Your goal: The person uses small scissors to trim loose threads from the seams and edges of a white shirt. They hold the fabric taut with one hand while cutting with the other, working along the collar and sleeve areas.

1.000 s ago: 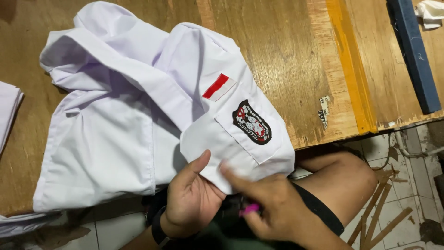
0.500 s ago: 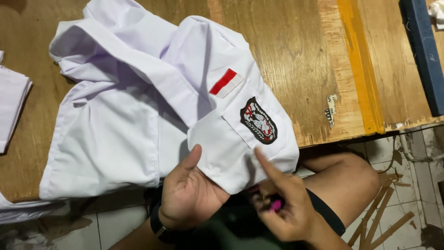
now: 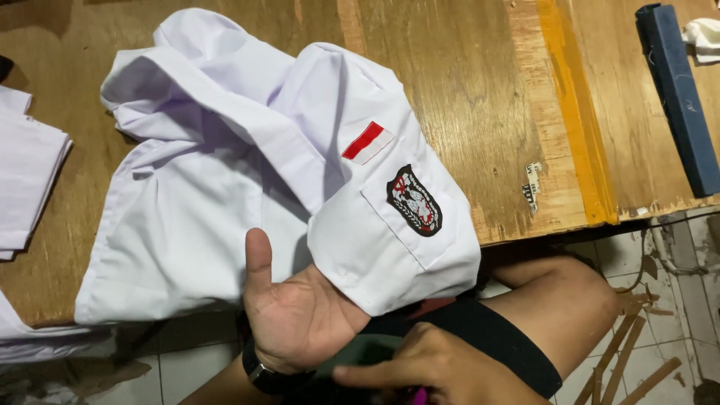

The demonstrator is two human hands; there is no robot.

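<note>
The left hand (image 3: 300, 319) lies palm up, fingers (image 3: 259, 259) spread and thumb raised, slipped under the hanging hem of a white shirt (image 3: 247, 180) without clamping it. The shirt runs up and away from that palm across the wooden desk (image 3: 480, 112), its pocket flap with a dark crest patch (image 3: 414, 201) and a red-and-white strip (image 3: 367, 142) nearest the hem. Below the hem, the right hand (image 3: 442, 371) curls loosely around something small and pink (image 3: 418, 395), too hidden to identify. Smooth, soft cotton folds over scuffed plywood.

A blue bar (image 3: 677, 97) lies on the wooden table (image 3: 480, 112) beside folded white cloth (image 3: 26, 180).
</note>
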